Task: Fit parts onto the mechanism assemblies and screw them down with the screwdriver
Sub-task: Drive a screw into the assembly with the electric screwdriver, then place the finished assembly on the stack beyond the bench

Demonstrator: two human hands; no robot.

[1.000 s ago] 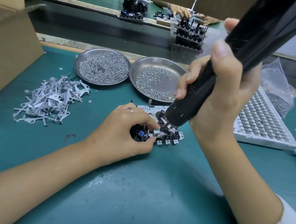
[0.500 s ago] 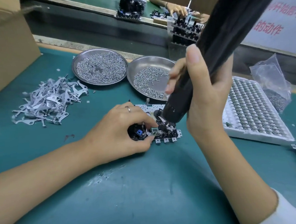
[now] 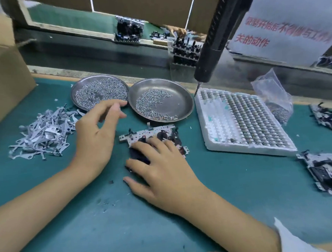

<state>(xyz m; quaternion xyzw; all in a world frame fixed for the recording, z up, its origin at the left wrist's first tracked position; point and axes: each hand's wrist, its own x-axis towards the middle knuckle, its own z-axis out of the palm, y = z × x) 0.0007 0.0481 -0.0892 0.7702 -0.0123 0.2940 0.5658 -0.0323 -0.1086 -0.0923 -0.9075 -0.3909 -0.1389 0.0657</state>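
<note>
A mechanism assembly (image 3: 154, 133), a white plate with black parts, lies on the green mat in the middle. My right hand (image 3: 160, 171) rests on its near half with fingers spread, covering part of it. My left hand (image 3: 99, 134) hovers to the assembly's left with loosely bent fingers and holds nothing. The black electric screwdriver (image 3: 216, 33) hangs free at the upper right, its bit just above the far left corner of the white foam tray (image 3: 216, 126). Neither hand touches the screwdriver.
Two steel dishes (image 3: 73, 94) (image 3: 181, 99) of screws sit behind the assembly. A heap of grey metal levers (image 3: 42, 132) lies left, a cardboard box (image 3: 2, 78) far left. More assemblies (image 3: 327, 173) (image 3: 329, 116) and a plastic bag (image 3: 273, 96) are right. Another person's hands (image 3: 176, 30) work beyond.
My right hand let go of the screwdriver, which swung up and right, and came down onto the assembly. My left hand released the assembly and lifted away to the left.
</note>
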